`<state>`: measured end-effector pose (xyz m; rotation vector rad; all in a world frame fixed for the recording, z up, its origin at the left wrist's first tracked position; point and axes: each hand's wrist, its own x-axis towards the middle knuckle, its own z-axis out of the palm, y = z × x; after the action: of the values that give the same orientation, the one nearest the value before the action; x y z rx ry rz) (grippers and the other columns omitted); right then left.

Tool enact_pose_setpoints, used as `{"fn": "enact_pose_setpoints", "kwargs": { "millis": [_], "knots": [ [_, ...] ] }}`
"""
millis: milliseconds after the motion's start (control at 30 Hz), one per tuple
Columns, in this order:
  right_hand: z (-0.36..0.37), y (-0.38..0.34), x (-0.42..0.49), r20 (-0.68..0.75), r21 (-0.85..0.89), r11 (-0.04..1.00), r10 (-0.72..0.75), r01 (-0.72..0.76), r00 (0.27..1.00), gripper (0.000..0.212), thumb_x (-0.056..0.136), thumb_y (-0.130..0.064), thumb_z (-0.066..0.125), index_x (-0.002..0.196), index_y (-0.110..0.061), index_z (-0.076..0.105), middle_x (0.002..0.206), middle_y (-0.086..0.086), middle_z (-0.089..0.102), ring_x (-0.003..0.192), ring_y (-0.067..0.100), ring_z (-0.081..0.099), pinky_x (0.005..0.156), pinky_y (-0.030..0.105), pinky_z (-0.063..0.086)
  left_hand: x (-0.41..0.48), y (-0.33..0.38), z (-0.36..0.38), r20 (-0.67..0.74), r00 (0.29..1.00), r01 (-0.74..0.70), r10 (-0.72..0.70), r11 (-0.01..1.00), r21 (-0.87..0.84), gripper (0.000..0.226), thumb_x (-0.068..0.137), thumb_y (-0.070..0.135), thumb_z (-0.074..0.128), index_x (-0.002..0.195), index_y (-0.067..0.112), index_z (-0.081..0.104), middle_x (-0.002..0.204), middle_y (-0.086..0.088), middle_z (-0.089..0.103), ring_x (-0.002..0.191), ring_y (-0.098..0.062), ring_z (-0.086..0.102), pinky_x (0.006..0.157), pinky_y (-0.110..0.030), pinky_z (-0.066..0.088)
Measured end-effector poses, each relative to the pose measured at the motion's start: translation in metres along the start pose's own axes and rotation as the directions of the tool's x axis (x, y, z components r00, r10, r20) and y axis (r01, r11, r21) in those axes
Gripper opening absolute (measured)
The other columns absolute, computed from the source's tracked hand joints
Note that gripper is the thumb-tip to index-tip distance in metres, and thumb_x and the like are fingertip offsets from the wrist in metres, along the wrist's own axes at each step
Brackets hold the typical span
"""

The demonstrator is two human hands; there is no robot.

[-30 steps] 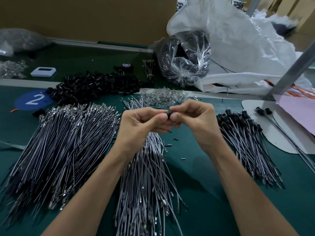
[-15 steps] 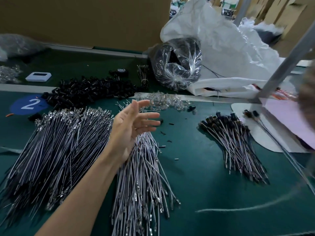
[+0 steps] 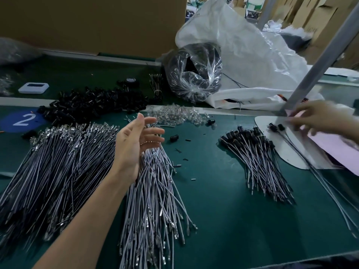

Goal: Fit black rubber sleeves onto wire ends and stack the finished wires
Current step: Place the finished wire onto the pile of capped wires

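Hundreds of grey wires (image 3: 54, 167) with bare metal terminals, heaped in a broad fan at the far left of the green surface (image 3: 223, 191). Behind that heap, a blue disc marked 2 (image 3: 21, 120), a small white device (image 3: 33, 87) and a long mound of black rubber sleeves (image 3: 97, 103). At centre, left hand (image 3: 134, 144) raised just above the middle bundle (image 3: 155, 200) of the same wires, palm turned inward, grip wide, fingers loose and spread, holding nothing. Beyond the fingertips, a scatter of clear plastic pieces (image 3: 174, 114). Just right of the hand, one loose black sleeve (image 3: 174, 137) lying alone on the surface among small black scraps. Farther back, a clear bag of black parts (image 3: 194, 72) leaning against a crumpled white sack (image 3: 252, 55). Right of centre, the stack of finished wires (image 3: 258, 158), black sleeves fitted at the far ends, well apart from the middle bundle. Next to it, a white board (image 3: 291, 152) carrying two sleeved wires (image 3: 275, 127), long tails trailing toward the near right edge. At far right, right hand (image 3: 318, 121), motion-blurred, reaching over the board and a pink sheet (image 3: 334, 144), grip wide, fingers stretched out, nothing seen in them. Behind that hand, grey metal post (image 3: 320, 59) slanting upward.
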<state>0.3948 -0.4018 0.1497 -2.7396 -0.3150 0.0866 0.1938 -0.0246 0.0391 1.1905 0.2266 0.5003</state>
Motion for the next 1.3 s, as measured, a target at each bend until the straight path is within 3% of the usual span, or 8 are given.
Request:
{"fn": "enact_pose_setpoints", "kwargs": {
  "millis": [100, 233, 367, 500, 667, 833, 1067, 1300],
  "knots": [
    [0.049, -0.005, 0.016, -0.049, -0.225, 0.974, -0.050, 0.038, 0.998, 0.024, 0.083, -0.036, 0.075, 0.088, -0.013, 0.072, 0.076, 0.008, 0.071, 0.058, 0.019, 0.067, 0.052, 0.024, 0.047, 0.003, 0.000, -0.006, -0.078, 0.997, 0.022, -0.023, 0.999, -0.025, 0.038, 0.095, 0.043, 0.048, 0.098, 0.011, 0.069, 0.079, -0.007, 0.075, 0.063, -0.018, 0.069, 0.057, -0.025, 0.057],
    [0.065, -0.023, 0.025, -0.152, -0.427, 0.903, -0.027, -0.041, 0.988, 0.038, 0.093, -0.040, 0.064, 0.111, -0.006, 0.068, 0.108, 0.021, 0.067, 0.100, 0.037, 0.062, 0.082, 0.043, 0.050, 0.007, 0.001, -0.011, -0.167, 0.985, 0.025, -0.036, 0.998, -0.065, 0.036, 0.101, 0.039, 0.046, 0.095, 0.012, 0.069, 0.077, -0.004, 0.074, 0.060, -0.015, 0.068, 0.054, -0.022, 0.056],
    [0.077, -0.081, 0.011, -0.363, -0.314, 0.940, -0.250, 0.135, 0.898, 0.021, 0.096, -0.020, 0.057, 0.107, -0.010, 0.072, 0.102, 0.015, 0.072, 0.090, 0.031, 0.065, 0.074, 0.035, 0.050, 0.008, 0.001, -0.011, -0.215, 0.977, -0.022, 0.013, 0.999, -0.042, 0.034, 0.102, 0.038, 0.046, 0.097, 0.012, 0.068, 0.078, -0.005, 0.074, 0.060, -0.016, 0.066, 0.053, -0.022, 0.053],
    [0.126, -0.166, -0.035, -0.112, 0.142, 0.884, -0.433, 0.446, 0.894, 0.013, 0.090, -0.018, 0.068, 0.088, -0.010, 0.077, 0.076, 0.000, 0.073, 0.060, 0.001, 0.061, 0.061, 0.012, 0.049, 0.008, 0.000, -0.011, -0.264, 0.963, -0.057, 0.046, 0.998, -0.035, 0.035, 0.102, 0.039, 0.046, 0.098, 0.011, 0.068, 0.078, -0.005, 0.073, 0.059, -0.017, 0.064, 0.053, -0.024, 0.052],
    [0.195, -0.231, -0.053, 0.122, 0.238, 0.937, -0.289, 0.255, 0.949, 0.050, 0.095, -0.041, 0.060, 0.076, 0.004, 0.070, 0.067, 0.015, 0.071, 0.063, 0.029, 0.069, 0.065, 0.035, 0.059, 0.006, 0.000, -0.010, -0.295, 0.952, -0.088, 0.078, 0.996, -0.021, 0.040, 0.103, 0.041, 0.044, 0.094, 0.011, 0.069, 0.074, -0.004, 0.072, 0.056, -0.017, 0.063, 0.050, -0.023, 0.051],
    [0.214, -0.241, -0.046, 0.149, 0.267, 0.957, -0.161, 0.117, 0.976, 0.033, 0.092, -0.028, 0.065, 0.082, 0.003, 0.071, 0.079, 0.017, 0.071, 0.073, 0.027, 0.066, 0.076, 0.043, 0.058, 0.006, 0.000, -0.010, -0.308, 0.949, -0.078, 0.070, 0.997, -0.015, 0.040, 0.103, 0.041, 0.043, 0.091, 0.013, 0.069, 0.074, -0.004, 0.073, 0.057, -0.017, 0.063, 0.050, -0.023, 0.051],
    [0.176, -0.230, -0.058, 0.010, 0.829, 0.552, -0.175, 0.090, 0.985, 0.007, 0.095, -0.014, 0.060, 0.090, -0.011, 0.063, 0.077, 0.005, 0.070, 0.060, 0.010, 0.060, 0.054, 0.021, 0.049, 0.006, 0.000, -0.009, -0.258, 0.964, -0.053, 0.061, 0.998, 0.039, 0.037, 0.103, 0.038, 0.043, 0.094, 0.013, 0.068, 0.078, -0.004, 0.073, 0.062, -0.016, 0.065, 0.054, -0.023, 0.053],
    [0.126, -0.237, -0.069, -0.191, 0.911, 0.311, -0.260, 0.269, 0.947, 0.009, 0.098, -0.010, 0.055, 0.097, -0.004, 0.062, 0.072, 0.004, 0.070, 0.060, 0.012, 0.063, 0.053, 0.022, 0.049, 0.002, -0.006, 0.000, -0.007, 0.998, -0.056, 0.061, 0.953, 0.299, 0.033, 0.104, 0.030, 0.042, 0.094, 0.014, 0.069, 0.082, 0.000, 0.076, 0.074, -0.014, 0.071, 0.066, -0.022, 0.056]
  ]
}}
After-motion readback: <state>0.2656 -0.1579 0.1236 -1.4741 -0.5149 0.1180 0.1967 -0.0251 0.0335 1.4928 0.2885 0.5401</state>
